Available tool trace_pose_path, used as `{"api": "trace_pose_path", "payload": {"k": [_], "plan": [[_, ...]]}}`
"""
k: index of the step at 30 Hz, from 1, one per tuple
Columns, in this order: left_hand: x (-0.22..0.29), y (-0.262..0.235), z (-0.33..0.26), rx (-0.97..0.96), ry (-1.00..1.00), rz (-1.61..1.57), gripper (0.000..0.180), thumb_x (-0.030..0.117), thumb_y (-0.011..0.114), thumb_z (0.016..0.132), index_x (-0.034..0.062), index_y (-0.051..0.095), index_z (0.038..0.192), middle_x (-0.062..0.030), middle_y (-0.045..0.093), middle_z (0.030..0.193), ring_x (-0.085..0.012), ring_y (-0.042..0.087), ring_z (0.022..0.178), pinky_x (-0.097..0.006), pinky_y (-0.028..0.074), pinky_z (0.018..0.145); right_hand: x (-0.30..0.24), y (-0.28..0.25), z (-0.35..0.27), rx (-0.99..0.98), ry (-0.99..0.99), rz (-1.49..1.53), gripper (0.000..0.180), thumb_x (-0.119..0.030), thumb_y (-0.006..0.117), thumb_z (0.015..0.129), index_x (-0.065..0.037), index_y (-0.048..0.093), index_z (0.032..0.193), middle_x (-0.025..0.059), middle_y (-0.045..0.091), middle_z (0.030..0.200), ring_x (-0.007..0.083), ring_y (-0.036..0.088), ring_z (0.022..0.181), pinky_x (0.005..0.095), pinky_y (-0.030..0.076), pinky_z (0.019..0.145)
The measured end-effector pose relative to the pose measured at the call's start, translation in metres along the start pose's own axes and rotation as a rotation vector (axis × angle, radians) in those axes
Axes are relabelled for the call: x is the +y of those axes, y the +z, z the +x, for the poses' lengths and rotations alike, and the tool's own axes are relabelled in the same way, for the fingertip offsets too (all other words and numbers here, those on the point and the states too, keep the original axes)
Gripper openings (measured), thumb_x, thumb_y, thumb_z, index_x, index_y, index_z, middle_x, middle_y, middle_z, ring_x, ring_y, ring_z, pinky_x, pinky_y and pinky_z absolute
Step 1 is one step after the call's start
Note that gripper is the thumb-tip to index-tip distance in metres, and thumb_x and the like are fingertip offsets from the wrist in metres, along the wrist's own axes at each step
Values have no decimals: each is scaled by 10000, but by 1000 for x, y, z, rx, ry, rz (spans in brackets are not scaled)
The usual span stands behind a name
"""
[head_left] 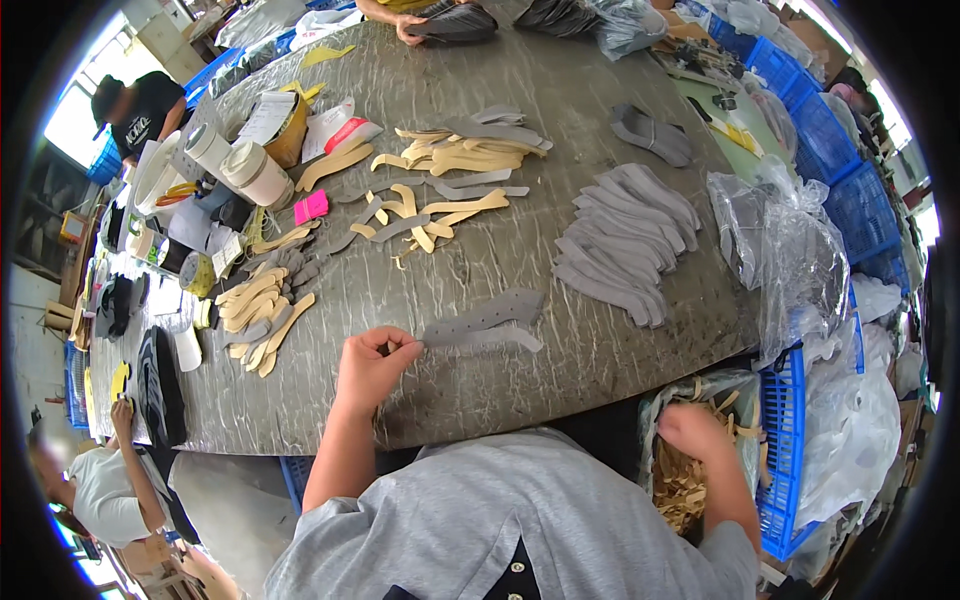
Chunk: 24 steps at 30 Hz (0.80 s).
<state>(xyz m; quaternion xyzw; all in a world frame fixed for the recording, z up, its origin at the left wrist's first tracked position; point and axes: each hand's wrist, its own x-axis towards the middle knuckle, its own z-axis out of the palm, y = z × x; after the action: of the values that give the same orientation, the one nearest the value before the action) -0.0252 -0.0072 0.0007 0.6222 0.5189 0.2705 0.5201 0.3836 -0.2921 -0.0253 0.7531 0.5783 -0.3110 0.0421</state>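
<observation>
My left hand is closed in a pinch on the left end of a flat grey cut piece dotted with small dark holes. That piece lies on the table, and a second, plain grey strip shows along its lower edge. Off the table's near edge, my right hand is curled over a plastic-lined bin of tan scraps. Whatever its fingers may hold is hidden. To the right, grey curved pieces lie in overlapping rows.
Tan and grey strips spread over the table's middle and left. Tubs and jars crowd the left, near a pink pad. Clear plastic bags and blue crates line the right. Co-workers sit at the left and far edges.
</observation>
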Motion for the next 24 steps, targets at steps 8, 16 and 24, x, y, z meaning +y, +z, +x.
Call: {"api": "trace_pose_path", "payload": {"k": [8,16,24], "plan": [[8,12,1,-21,30,24,79,73,725,819,0,709,791,33,606,631,-24,488,565,-204,363,516,-173,-30,138,317,-397,1419,120,-15,705,856,-34,601,911,-39,588,754,51,526,673,204,443,618],[-9,27,22,77,-63,105,119,111,739,811,-6,718,811,5,613,621,-49,510,551,-232,390,503,-174,-15,190,496,-255,1108,103,-18,708,836,-21,611,871,5,618,738,69,551,675,244,467,627],[-24,31,35,54,-41,245,138,112,755,791,-17,719,825,-25,626,618,-79,540,542,-256,420,506,-176,-8,198,584,-204,947,156,-38,729,793,-6,603,880,60,641,718,119,592,654,283,491,619]]}}
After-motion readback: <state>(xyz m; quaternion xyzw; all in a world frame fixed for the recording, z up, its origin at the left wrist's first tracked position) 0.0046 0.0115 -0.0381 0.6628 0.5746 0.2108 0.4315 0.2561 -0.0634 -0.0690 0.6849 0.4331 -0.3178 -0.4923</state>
